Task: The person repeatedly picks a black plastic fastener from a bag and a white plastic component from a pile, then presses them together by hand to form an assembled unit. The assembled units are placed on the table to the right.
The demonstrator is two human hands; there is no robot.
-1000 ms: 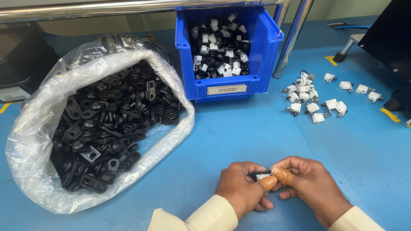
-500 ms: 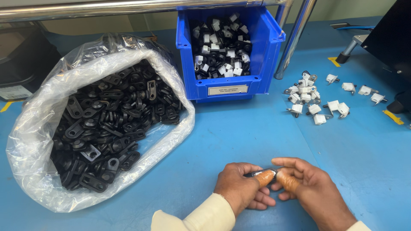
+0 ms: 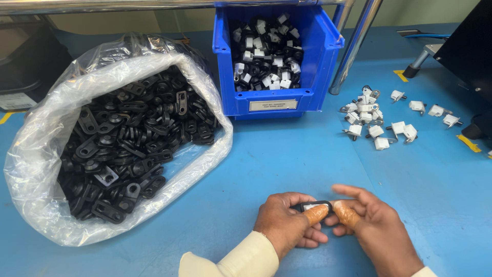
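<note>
While both hands meet low on the blue table (image 3: 287,164), left hand (image 3: 287,225) & right hand (image 3: 374,231) pinch a small black part (image 3: 313,205) btwn closed fingertips. Bag (image 3: 46,133) of black parts sits left, blue bin (image 3: 279,100) behind, white clips (image 3: 379,123) to the right.

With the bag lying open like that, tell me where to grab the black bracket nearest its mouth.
Take the black bracket by its long flat edges, coming from above at the bag's open front. It lies flat on top of the pile in the clear plastic bag, its eyelet end toward the opening, so nothing seems to pin it. Pinching across the narrow width looks safest.
</note>
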